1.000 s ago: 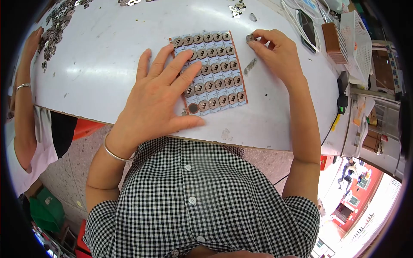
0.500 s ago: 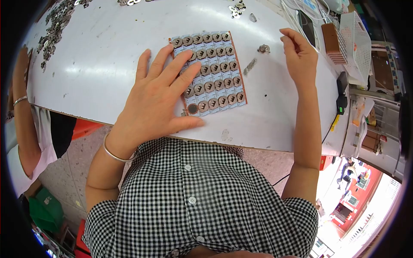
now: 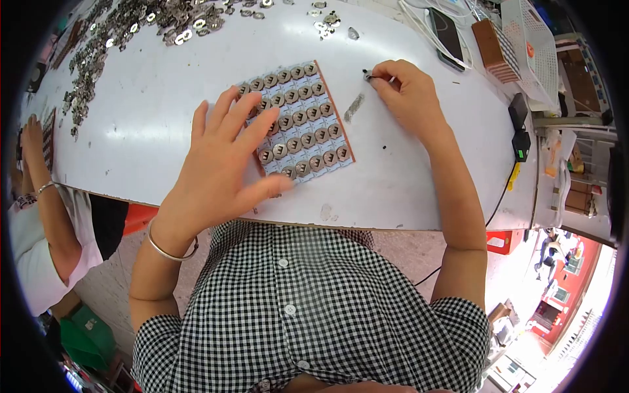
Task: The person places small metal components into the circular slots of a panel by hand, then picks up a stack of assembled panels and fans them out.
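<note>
A panel of circuit boards (image 3: 306, 145) with rows of round metal coin-cell clips lies on the white table, tilted slightly. My left hand (image 3: 219, 160) is spread open over the panel's left side, fingertips on or just above the clips and its thumb at the lower left corner, hiding that edge. To the right of the panel, my right hand (image 3: 413, 98) is closed, thumb and index finger pinched at a small dark-and-silver metal piece (image 3: 367, 76). The fingers partly cover this piece, so its exact kind is unclear.
Loose metal clips (image 3: 170, 16) are heaped along the far left, with a smaller cluster (image 3: 326, 25) at the back. A phone (image 3: 447, 39), a brown box (image 3: 496, 51) and a white basket (image 3: 529, 46) stand back right. A co-worker's hand (image 3: 33, 141) is at far left.
My right hand has moved down and left to the small metal piece and pinched at it. My left hand stays spread at the panel. The whole view has shifted.
</note>
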Available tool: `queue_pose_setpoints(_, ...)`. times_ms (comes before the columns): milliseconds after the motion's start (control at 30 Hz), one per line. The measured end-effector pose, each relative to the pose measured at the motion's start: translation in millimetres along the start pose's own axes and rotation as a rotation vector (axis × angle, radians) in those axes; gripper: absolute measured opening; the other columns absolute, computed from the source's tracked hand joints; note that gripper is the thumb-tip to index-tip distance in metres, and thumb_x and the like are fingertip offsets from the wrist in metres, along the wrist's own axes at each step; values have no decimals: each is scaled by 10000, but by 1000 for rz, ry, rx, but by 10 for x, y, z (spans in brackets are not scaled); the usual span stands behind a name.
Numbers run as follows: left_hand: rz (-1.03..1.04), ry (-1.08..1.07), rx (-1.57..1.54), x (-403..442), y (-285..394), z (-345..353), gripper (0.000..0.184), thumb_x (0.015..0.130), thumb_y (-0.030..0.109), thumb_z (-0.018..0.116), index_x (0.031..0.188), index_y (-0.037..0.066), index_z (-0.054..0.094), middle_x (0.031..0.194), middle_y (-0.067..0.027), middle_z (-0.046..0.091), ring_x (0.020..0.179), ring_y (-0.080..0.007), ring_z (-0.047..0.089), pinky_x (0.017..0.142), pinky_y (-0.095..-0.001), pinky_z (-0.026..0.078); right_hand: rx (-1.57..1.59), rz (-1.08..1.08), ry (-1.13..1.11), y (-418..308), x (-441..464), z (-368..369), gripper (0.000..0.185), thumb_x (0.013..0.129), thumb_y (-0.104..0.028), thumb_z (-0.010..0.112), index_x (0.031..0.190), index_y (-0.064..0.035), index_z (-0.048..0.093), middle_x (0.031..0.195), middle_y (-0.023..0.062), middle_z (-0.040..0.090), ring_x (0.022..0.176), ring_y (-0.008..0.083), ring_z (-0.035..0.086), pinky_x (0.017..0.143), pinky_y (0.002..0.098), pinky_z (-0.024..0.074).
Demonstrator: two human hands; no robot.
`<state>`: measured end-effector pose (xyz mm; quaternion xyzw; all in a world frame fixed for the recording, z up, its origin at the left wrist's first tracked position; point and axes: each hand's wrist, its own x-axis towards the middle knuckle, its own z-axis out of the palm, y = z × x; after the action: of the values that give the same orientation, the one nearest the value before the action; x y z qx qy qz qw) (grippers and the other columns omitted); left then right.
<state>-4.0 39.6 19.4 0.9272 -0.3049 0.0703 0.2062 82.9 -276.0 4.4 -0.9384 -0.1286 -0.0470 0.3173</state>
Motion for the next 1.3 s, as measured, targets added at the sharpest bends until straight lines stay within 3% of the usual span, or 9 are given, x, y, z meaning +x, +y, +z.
queue_pose_setpoints(133,-1,133,-261,492,56,6,501,866,273,733,1283,11,638,1218,-196,648,1126,-328,644,944,-415,511,48,10,45,-17,-19,-29,143,903,-113,674,1016,-27,695,891,105,711,745,219,657,715,322,526)
queue_pose_setpoints(233,-168,-16,-499,1014,122,19,367,920,210,681,1218,-4,677,1030,-134,707,846,-188,694,727,-299,549,175,-51,99,-172,-68,15,132,916,-98,654,1007,-12,695,843,113,710,700,204,653,678,312,523)
queue_pose_setpoints(333,-192,-125,-725,1338,193,152,327,934,201,662,1183,-10,694,941,-88,716,748,-122,653,678,-273,529,304,-84,99,-263,-82,-5,137,915,-75,637,1012,-3,701,808,115,698,659,179,633,642,292,514)
queue_pose_setpoints(667,-287,-133,-682,1478,160,189,211,943,200,668,882,0,690,649,-8,611,599,-83,581,569,-267,462,426,-7,114,-330,-133,46,165,915,-91,619,1013,12,703,780,85,697,670,105,622,603,269,501)
queue_pose_setpoints(867,-105,151,-64,1620,-417,226,228,945,223,647,936,4,710,689,-84,671,566,-200,602,580,-326,479,669,433,-54,-303,0,-41,154,907,-114,660,1010,-7,701,844,36,696,723,105,651,639,262,516)
queue_pose_setpoints(967,-96,212,-23,1591,-748,242,232,949,216,631,1041,26,728,782,-135,704,604,-245,617,618,-339,496,642,330,-24,-301,-3,-39,144,904,-107,667,1009,-17,709,895,18,700,756,98,658,660,250,524)
queue_pose_setpoints(1100,-137,241,-94,1307,-585,175,239,962,174,618,1119,32,729,807,-107,721,619,-161,625,614,-298,497,695,130,-87,-150,-42,86,139,906,-72,654,1018,-10,709,931,32,710,815,85,667,700,243,536)
queue_pose_setpoints(1200,-313,34,-582,965,-110,127,238,978,151,632,1150,16,728,807,7,678,654,-43,577,575,-222,475,808,138,-183,-335,-53,51,143,901,-32,645,1026,0,707,945,38,713,847,86,671,737,242,543)
queue_pose_setpoints(1300,-282,4,-732,764,108,138,269,963,165,665,1161,-9,716,811,5,685,654,-51,587,581,-223,488,887,108,-237,-421,-83,61,153,893,-3,638,1031,9,703,956,43,713,866,99,677,765,244,549)
